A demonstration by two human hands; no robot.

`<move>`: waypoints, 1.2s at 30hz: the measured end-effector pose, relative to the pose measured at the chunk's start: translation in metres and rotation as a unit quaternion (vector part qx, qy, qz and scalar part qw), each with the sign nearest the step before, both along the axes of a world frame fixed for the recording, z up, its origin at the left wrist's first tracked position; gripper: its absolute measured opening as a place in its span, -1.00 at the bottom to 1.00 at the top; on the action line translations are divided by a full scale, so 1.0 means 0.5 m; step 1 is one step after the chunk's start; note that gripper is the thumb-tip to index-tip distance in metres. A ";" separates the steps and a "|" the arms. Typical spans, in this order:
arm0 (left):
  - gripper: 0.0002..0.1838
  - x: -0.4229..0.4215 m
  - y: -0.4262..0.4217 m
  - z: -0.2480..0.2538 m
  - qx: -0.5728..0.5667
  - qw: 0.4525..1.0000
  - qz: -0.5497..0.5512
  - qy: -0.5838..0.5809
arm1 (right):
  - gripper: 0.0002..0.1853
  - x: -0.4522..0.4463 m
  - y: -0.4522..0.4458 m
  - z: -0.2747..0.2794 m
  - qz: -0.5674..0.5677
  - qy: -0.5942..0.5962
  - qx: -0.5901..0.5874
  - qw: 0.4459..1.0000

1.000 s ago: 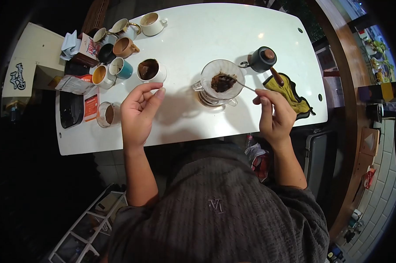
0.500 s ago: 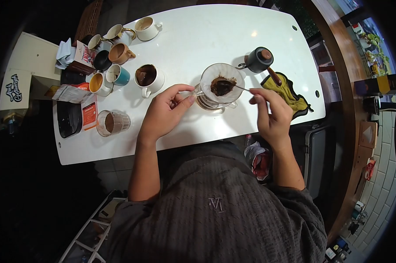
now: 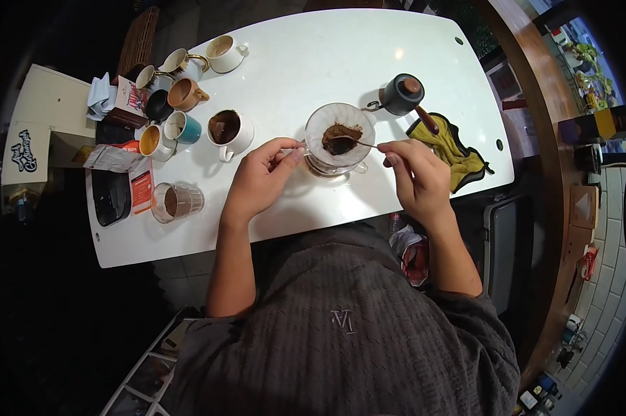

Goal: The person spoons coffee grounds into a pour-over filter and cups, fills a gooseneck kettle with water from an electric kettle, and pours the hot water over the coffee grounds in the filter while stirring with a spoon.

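Observation:
A clear coffee dripper point(image 3: 310, 158) lined with a white paper filter point(image 3: 318, 123) stands on a glass server point(image 3: 330, 171). Dark coffee grounds point(image 3: 343, 130) lie in the filter. My left hand point(image 3: 259, 179) pinches the dripper's left side, apparently at its small handle. Between the thumb and fingers of my right hand point(image 3: 422, 179) is the thin handle of a spoon point(image 3: 366, 144), its bowl down among the grounds. Beyond my right hand stands a dark kettle point(image 3: 398, 97) with a wooden handle.
A yellow-green cloth point(image 3: 446, 149) lies at the right. Left of the dripper is a white mug point(image 3: 244, 134) with dark contents, and several more cups, including a teal cup point(image 3: 191, 128). A ribbed glass point(image 3: 188, 200) holding brown powder is near the front edge, by an orange packet point(image 3: 142, 187).
My right hand has shifted slightly left with the spoon, and its bowl sits differently in the grounds. The left hand keeps its pinch on the dripper. The whole view has moved a little.

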State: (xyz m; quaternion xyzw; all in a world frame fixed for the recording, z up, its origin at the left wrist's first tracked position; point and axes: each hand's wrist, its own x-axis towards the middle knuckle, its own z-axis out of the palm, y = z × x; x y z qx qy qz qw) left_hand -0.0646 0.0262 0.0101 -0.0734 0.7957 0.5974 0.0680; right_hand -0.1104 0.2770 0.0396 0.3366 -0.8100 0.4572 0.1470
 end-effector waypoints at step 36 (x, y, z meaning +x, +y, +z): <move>-0.76 0.002 0.008 -0.001 -0.006 1.000 0.012 -0.006 | -0.94 -0.012 -0.021 0.007 -0.054 0.004 -0.040 0.998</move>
